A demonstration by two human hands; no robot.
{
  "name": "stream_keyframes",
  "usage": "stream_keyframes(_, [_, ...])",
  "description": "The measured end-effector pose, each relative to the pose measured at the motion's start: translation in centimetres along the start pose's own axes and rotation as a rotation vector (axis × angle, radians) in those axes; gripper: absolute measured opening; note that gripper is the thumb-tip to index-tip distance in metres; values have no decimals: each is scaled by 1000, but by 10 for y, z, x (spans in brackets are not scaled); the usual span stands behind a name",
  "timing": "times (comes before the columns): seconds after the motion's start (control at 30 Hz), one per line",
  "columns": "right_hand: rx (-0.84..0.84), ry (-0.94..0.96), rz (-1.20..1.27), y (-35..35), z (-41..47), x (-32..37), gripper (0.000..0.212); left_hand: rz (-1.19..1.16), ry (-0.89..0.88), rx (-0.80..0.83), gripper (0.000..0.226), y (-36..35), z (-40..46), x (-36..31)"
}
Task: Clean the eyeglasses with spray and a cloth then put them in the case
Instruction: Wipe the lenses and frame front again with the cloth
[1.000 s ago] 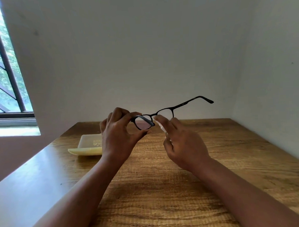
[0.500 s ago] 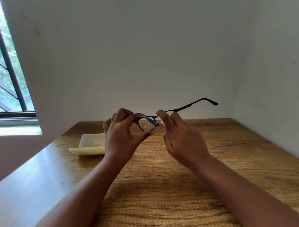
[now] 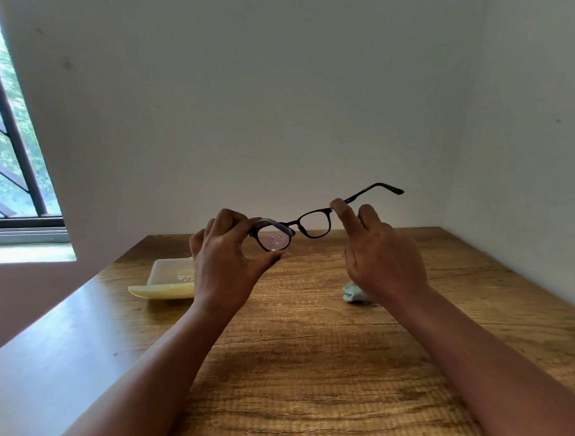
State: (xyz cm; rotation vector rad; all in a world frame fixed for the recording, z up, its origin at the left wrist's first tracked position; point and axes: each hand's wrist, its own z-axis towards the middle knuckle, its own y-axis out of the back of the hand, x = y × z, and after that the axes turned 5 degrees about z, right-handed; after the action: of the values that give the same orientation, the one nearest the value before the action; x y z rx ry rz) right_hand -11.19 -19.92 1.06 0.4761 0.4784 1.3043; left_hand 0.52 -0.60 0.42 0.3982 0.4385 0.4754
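The black-framed eyeglasses (image 3: 314, 221) are held up over the wooden table (image 3: 319, 364), temples unfolded. Droplets sit on the left lens. My left hand (image 3: 225, 263) pinches the left lens rim, fingers on top and thumb underneath. My right hand (image 3: 380, 256) is raised with curled fingers beside the right lens, its index fingertip at the frame's right hinge. What it holds is hidden behind the hand. A crumpled pale green cloth (image 3: 352, 294) lies on the table under that hand. The pale yellow glasses case (image 3: 164, 284) lies open to the left, behind my left wrist.
White walls close off the table at the back and on the right. A barred window (image 3: 9, 137) is at the far left. The table's left edge runs diagonally toward me.
My right hand moved right, from the bridge to the frame's right hinge. A small white piece seen at its fingers a second ago is now hidden. Droplets appeared on the left lens.
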Motion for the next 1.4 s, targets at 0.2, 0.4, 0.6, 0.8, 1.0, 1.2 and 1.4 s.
stream_keyframes(0.2, [-19, -11, 72, -3, -1, -1, 70, -7, 7, -1, 52, 1, 0, 0])
stream_keyframes(0.4, [50, -102, 131, -5, -6, -6, 67, 7, 21, -20, 52, 2, 1, 1])
stream_keyframes(0.6, [51, -588, 422, -12, -9, -33, 66, 19, 25, -37, 53, 3, 1, 3])
stream_keyframes(0.8, [92, -775, 483, -12, -12, -61, 82, 16, 10, -19, 53, 2, 1, 3])
stream_keyframes(1.0, [115, -843, 459, -8, -10, -66, 88, 7, 9, -24, 53, 3, 2, 3])
stream_keyframes(1.2, [-26, -506, -17, 11, -2, -48, 60, 3, 1, -24, 53, 3, 0, 2])
stream_keyframes(1.4, [366, -322, 378, 19, -1, -6, 9, 14, -2, -24, 52, 1, 1, 3])
